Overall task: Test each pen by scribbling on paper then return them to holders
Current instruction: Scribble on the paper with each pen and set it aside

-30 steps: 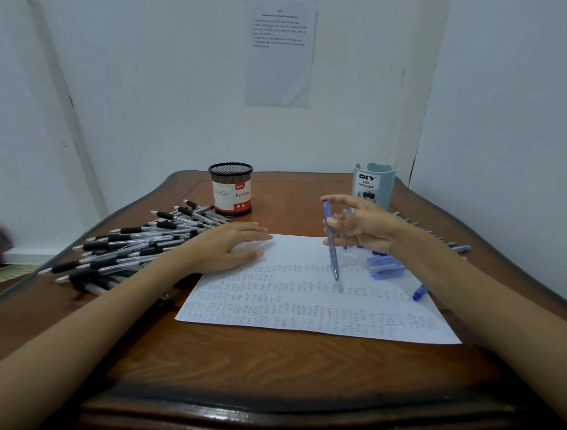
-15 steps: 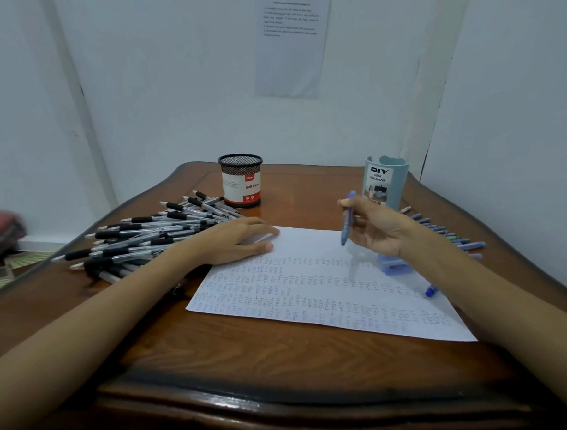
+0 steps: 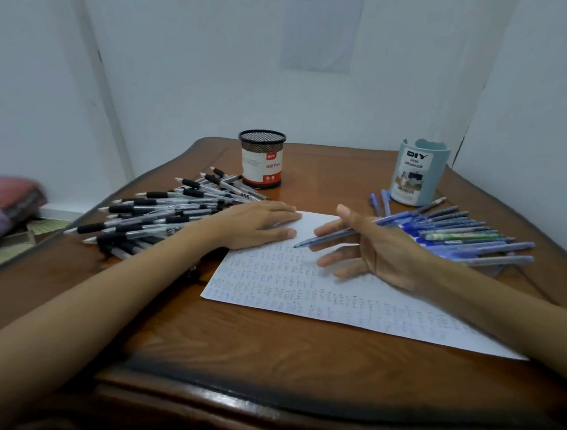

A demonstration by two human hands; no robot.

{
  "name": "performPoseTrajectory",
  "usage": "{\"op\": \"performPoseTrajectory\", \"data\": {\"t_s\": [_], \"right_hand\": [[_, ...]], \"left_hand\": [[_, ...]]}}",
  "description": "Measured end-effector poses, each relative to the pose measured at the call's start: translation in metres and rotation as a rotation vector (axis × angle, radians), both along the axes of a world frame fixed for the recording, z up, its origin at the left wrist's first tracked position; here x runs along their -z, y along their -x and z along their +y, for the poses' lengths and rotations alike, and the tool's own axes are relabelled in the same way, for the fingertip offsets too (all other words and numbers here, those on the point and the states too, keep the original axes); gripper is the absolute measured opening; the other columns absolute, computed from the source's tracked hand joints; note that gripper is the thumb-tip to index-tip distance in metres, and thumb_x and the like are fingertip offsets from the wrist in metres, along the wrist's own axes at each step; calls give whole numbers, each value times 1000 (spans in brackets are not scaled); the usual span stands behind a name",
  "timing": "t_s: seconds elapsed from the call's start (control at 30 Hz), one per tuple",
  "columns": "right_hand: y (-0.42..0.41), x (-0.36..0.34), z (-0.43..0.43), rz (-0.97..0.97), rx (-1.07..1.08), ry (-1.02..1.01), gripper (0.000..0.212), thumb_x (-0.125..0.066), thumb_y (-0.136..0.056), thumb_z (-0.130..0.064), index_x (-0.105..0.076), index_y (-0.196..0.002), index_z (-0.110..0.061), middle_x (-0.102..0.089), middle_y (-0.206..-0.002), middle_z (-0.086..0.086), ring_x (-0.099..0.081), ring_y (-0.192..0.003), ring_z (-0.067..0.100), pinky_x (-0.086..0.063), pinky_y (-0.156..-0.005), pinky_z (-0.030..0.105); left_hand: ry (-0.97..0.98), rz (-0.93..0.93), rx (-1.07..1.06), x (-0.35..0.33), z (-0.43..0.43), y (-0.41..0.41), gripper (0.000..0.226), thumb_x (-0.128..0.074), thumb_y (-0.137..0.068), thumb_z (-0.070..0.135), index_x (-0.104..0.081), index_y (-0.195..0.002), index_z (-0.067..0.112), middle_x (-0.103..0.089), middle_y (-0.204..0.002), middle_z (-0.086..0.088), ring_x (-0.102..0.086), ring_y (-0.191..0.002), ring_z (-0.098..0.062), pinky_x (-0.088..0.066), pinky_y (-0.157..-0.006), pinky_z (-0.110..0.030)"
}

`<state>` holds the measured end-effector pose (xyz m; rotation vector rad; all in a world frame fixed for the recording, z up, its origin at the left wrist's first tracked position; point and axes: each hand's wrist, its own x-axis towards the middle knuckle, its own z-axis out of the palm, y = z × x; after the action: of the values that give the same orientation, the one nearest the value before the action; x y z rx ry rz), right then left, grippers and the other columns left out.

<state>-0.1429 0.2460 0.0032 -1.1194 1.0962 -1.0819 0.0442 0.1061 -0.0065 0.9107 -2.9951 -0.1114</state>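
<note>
Head view, desk stock, every position taken from the sheet of paper.

1. Sheet of paper: flat on the wooden table, filled with rows of small scribbles. Only a strip along its far edge is bare.
2. Left hand: on the sheet's far-left corner, fingers straight and together, pressing it down.
3. Right hand: over the sheet's far edge, fingers loosely spread. It holds a blue pen lightly between the first fingers, lying almost level. The tip is low over the sheet, near the left hand. Whether it touches cannot be told.
4. Black-grip pens: heaped left of the sheet.
5. Blue pens: fanned right of the sheet.
6. Mesh pen holder: upright beyond the sheet's far-left corner.
7. Desk organizer: upright beyond its far-right corner.

Handling note, as a judgement: the step is the scribble test of item 3's pen. This slack hold suits carrying, not writing. Close thumb and two fingers near the tip and raise the barrel steeper. Scribble on the bare strip so new ink shows against old marks, with the left hand pinning the sheet.
</note>
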Motion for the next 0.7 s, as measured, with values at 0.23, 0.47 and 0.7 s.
{"op": "performPoseTrajectory", "data": {"t_s": [0.23, 0.47, 0.7], "right_hand": [[-2, 4, -2, -97, 113, 24, 17, -63, -81, -24, -57, -73, -10, -46, -47, 1, -61, -49, 14, -54, -47, 22], [-8, 5, 5, 159, -61, 175, 22, -68, -74, -29, -68, -84, -9, -71, -82, 12, -68, -65, 20, -54, -48, 23], [-16, 10, 8, 327, 59, 377, 36, -73, -74, -18, -51, -49, -5, -53, -41, 5, -46, -32, 13, -40, -36, 20]], "left_hand": [[-36, -1, -3, -1, -3, 0, 61, -28, -90, 56, -25, -146, 32, -24, -154, 9, -27, -138, -13, -22, -112, -36], [-64, 23, 4, -2, -1, -1, 72, -24, -81, 63, -28, -145, 31, -26, -153, 8, -28, -138, -13, -23, -114, -39], [-70, 20, -9, -2, -2, -1, 69, -26, -84, 61, -28, -145, 31, -25, -153, 10, -28, -138, -12, -23, -114, -36]]}}
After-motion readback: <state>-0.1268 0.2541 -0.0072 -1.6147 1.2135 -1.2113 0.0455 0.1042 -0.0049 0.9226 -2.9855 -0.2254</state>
